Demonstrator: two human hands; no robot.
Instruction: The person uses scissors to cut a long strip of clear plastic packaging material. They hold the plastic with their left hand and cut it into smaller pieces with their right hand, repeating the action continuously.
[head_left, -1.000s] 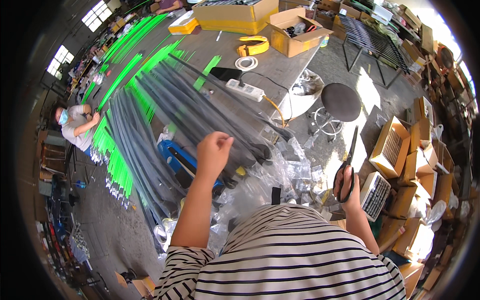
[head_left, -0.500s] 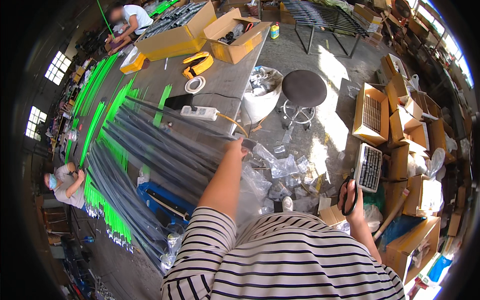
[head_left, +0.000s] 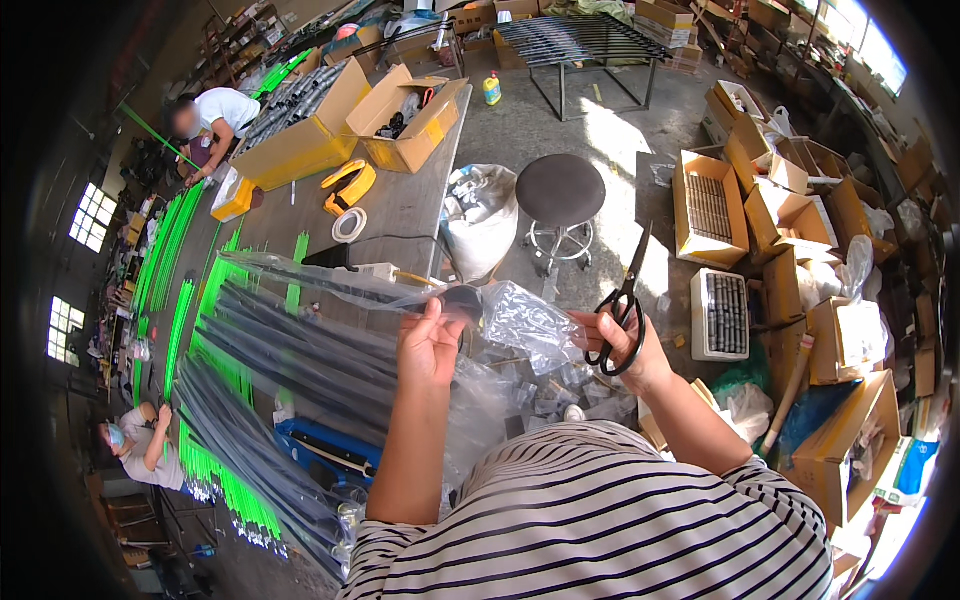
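Note:
A clear plastic sleeve [head_left: 530, 325] stretches from the table across to my right side, its loose end crumpled and shiny. Inside it, a dark round end [head_left: 462, 301], seemingly of a tube, shows beside my left hand [head_left: 430, 345], whose fingers are closed on the sleeve there. Black-handled scissors [head_left: 628, 300] are in my right hand [head_left: 640, 355], blades pointing up and away. That hand's fingertips also meet the sleeve's loose end, pulling it out between both hands. Several more dark lengths in clear plastic [head_left: 310, 325] lie on the table left of me, above bright green rods [head_left: 225, 375].
The table [head_left: 425, 205] bears cartons [head_left: 300, 135], a tape roll [head_left: 349, 225] and a yellow-black strap [head_left: 348, 186]. Beyond stand a white sack [head_left: 480, 225] and a round stool [head_left: 561, 190]. Boxes [head_left: 710, 205] line the right. Two people [head_left: 145, 445] work at the left.
My right hand has come up and inward with the scissors, reaching the sleeve's loose end. My left hand has turned palm up, shifting a little left. The view has swung slightly right.

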